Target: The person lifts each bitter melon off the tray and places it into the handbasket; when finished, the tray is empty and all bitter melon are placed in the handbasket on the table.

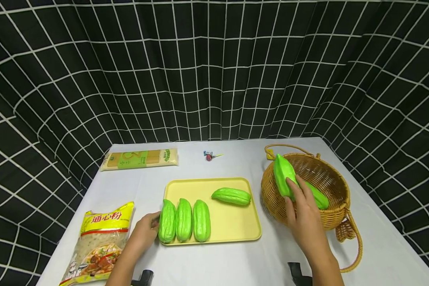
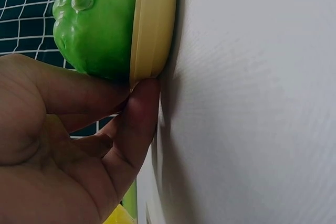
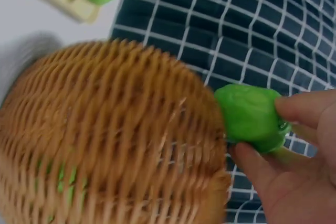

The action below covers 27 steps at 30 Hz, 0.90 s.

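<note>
A yellow tray carries several green ridged bitter melons; three stand side by side at its left, and another bitter melon lies crosswise at upper right. My left hand pinches the tray's left edge between thumb and fingers, close beside the leftmost bitter melon. In the left wrist view, the fingertips meet at the tray's rim. My right hand grips a bitter melon over the near-left rim of a wicker basket. Inside the basket another bitter melon is partly visible behind the hand.
A bag of pasta lies left of my left forearm. A flat noodle package sits at the back left, and a small lollipop at the back middle. The basket's handle droops onto the table at right. A black gridded curtain hangs behind.
</note>
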### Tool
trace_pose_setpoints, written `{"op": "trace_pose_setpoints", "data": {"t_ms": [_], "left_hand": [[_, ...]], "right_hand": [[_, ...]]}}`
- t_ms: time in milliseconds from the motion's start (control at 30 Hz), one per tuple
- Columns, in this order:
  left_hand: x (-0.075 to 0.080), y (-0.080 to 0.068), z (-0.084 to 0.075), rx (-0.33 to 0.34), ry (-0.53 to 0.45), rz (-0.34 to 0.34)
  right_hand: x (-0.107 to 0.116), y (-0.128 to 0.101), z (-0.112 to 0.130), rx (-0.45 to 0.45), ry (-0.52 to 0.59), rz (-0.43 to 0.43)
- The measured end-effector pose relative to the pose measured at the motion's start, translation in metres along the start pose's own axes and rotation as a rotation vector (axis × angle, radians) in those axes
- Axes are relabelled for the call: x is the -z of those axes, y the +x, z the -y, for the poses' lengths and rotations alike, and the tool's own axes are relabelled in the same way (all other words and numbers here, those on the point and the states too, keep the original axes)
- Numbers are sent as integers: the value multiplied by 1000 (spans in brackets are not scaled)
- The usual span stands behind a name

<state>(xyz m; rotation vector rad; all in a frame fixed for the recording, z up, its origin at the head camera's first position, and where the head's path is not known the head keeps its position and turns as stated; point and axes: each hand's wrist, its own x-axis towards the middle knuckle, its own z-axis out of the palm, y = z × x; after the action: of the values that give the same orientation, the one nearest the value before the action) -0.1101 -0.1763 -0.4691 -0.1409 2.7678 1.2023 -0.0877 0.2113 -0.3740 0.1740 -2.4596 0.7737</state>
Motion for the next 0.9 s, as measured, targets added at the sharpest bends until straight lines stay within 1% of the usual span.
{"op": "trace_pose_setpoints", "data": {"t_ms": [133, 333, 567, 733, 900], "left_hand": [[0, 0, 0, 4, 1, -1], [0, 0, 0, -6, 4, -5], [0, -1, 1, 9, 7, -6], [-1, -1, 2, 6, -4, -11], [-1, 0, 0, 2, 6, -6]], "right_hand": [[0, -1, -7, -44, -41, 28], [-1, 2, -11, -70, -84, 13], [-3, 3, -13, -119, -71, 39], [-3, 6, -13, -149, -75, 66], [-4, 5, -12, -185, -67, 80]]}}
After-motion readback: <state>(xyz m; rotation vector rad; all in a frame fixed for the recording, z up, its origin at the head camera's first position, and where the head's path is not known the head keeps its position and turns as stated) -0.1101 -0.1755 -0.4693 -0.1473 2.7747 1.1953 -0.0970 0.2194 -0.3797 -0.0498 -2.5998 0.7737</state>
